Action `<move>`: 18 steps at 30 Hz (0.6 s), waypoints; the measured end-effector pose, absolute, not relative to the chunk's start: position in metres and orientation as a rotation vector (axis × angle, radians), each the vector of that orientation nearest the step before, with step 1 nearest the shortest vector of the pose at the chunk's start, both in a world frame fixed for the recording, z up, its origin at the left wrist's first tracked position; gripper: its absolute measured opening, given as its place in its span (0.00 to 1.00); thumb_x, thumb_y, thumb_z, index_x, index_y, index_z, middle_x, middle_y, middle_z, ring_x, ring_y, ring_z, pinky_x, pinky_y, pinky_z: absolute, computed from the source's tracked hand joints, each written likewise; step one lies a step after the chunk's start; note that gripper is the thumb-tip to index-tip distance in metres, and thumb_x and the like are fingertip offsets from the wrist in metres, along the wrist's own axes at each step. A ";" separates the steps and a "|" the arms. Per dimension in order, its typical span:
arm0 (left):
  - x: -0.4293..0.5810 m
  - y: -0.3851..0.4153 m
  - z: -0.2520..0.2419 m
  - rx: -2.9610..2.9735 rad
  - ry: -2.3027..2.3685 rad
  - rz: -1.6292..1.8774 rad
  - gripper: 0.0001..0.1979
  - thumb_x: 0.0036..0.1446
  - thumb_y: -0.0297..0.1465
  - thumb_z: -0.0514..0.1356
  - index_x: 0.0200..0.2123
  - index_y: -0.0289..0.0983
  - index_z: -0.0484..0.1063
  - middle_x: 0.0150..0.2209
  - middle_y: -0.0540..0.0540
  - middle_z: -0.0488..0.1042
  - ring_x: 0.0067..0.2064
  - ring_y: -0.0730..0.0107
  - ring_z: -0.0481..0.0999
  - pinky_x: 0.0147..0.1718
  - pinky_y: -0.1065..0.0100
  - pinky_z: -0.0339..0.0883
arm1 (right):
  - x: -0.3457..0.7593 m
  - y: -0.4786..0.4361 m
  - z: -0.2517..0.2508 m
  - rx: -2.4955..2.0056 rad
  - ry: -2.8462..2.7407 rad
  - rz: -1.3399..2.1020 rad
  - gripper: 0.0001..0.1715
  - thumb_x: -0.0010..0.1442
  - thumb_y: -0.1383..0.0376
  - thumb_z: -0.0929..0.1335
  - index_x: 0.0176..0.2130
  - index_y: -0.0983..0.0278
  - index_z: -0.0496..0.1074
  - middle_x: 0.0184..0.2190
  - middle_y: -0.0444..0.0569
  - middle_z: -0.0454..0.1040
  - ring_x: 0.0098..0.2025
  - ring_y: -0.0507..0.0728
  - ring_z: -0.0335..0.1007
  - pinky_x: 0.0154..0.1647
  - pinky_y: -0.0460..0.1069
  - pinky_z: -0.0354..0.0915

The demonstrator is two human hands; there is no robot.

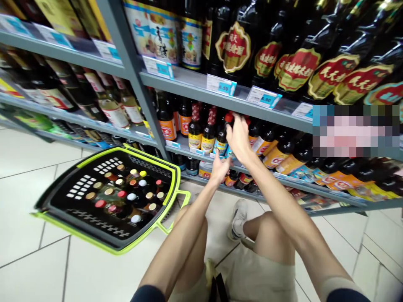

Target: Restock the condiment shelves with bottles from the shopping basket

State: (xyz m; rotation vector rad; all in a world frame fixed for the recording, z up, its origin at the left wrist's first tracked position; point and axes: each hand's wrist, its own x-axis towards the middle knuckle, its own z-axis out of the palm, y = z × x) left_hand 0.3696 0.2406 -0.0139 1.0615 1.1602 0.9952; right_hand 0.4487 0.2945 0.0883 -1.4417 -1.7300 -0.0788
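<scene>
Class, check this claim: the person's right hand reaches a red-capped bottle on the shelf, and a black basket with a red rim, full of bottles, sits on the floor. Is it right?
Not quite: the basket has a lime green rim, not a red one, as the head view shows. The rest holds: the right hand is at the red-capped bottle, and the basket sits on the floor.

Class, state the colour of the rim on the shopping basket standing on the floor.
The rim of the shopping basket is lime green, shown best in the head view.

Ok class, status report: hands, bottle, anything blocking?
Right hand on red-capped bottle, grip unclear. Left hand open below, at shelf edge. Neighbouring bottles packed tight alongside.
</scene>
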 end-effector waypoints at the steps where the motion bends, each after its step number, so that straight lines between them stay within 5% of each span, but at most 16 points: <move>1: 0.366 0.243 -0.016 1.110 1.227 1.024 0.39 0.64 0.32 0.59 0.75 0.32 0.49 0.32 0.50 0.81 0.22 0.71 0.69 0.25 0.69 0.67 | 0.451 0.280 0.084 -1.427 -1.731 -0.072 0.23 0.72 0.66 0.61 0.63 0.66 0.66 0.62 0.65 0.68 0.64 0.67 0.68 0.67 0.64 0.65; 4: 0.349 0.253 -0.021 1.239 1.454 1.113 0.21 0.66 0.33 0.56 0.59 0.32 0.71 0.30 0.48 0.77 0.26 0.70 0.71 0.30 0.68 0.68 | 0.462 0.238 0.057 -1.495 -1.746 0.043 0.18 0.73 0.62 0.61 0.56 0.65 0.72 0.50 0.59 0.78 0.47 0.62 0.78 0.54 0.56 0.72; 7: 0.328 0.262 -0.024 1.362 1.581 1.156 0.13 0.66 0.32 0.57 0.48 0.35 0.78 0.30 0.47 0.75 0.33 0.64 0.74 0.39 0.66 0.68 | 0.475 0.217 0.020 -1.718 -1.854 0.204 0.17 0.71 0.61 0.64 0.53 0.64 0.76 0.34 0.51 0.82 0.37 0.60 0.79 0.44 0.52 0.70; 12: 0.312 0.265 -0.029 1.643 1.648 1.064 0.15 0.67 0.30 0.57 0.53 0.41 0.80 0.34 0.44 0.78 0.41 0.57 0.77 0.45 0.64 0.66 | 0.482 0.228 -0.010 -1.890 -1.958 0.231 0.20 0.73 0.61 0.64 0.59 0.60 0.76 0.36 0.52 0.84 0.41 0.63 0.81 0.45 0.52 0.68; 18: 0.309 0.275 -0.044 1.768 1.742 0.948 0.17 0.67 0.32 0.60 0.56 0.43 0.79 0.39 0.40 0.81 0.46 0.51 0.79 0.46 0.62 0.66 | 0.479 0.246 -0.017 -1.913 -1.974 0.230 0.16 0.72 0.61 0.65 0.54 0.61 0.77 0.40 0.57 0.83 0.43 0.65 0.80 0.45 0.53 0.67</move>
